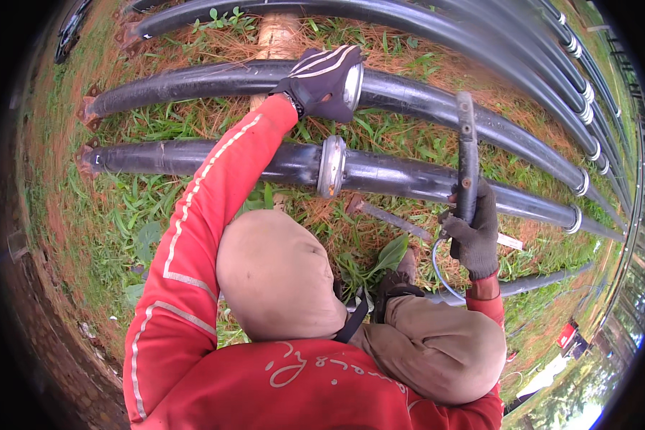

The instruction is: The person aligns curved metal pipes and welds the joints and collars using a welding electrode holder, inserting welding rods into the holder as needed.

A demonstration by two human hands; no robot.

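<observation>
Black pipe point(423, 100) lies over grass point(150, 193) at 12 o'clock; step in hand looks like steadying it; left hand point(322, 82) curled round its silver collar point(353, 87), arm point(218, 186) stretched toward 12; right hand point(476, 233), at 3, clenched on dark bar point(467, 158) pointing to 12; next move probably calls for firm left hold.

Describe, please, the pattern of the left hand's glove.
The left glove is dark, with pale stripes across its back; best in the head view.
</observation>
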